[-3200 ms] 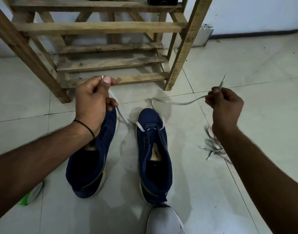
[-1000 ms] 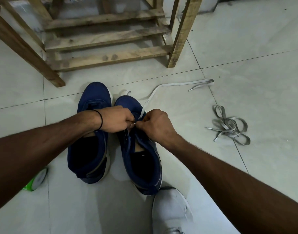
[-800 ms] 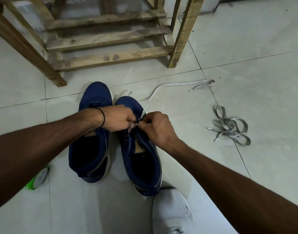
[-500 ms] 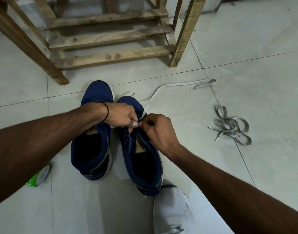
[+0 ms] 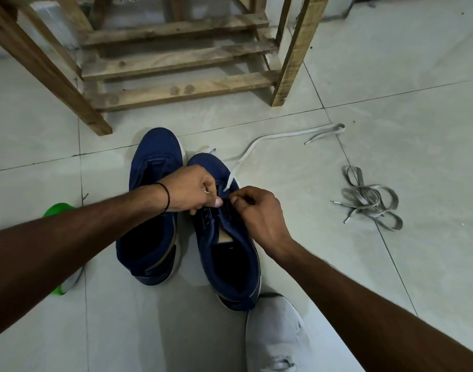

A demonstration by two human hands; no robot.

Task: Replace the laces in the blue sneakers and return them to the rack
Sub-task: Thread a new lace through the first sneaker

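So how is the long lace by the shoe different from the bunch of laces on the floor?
The pale lace runs into the right blue sneaker, where the left hand pinches one tip; the grey laces touch no shoe. The pale lace lies stretched out; the grey laces lie tangled in a heap. The pale lace looks lighter than the grey laces. Both are flat with small tips.

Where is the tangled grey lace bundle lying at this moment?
In the head view, the grey lace bundle lies on the floor tiles at right, beyond the blue sneaker being laced and just below the white lace's loose end.
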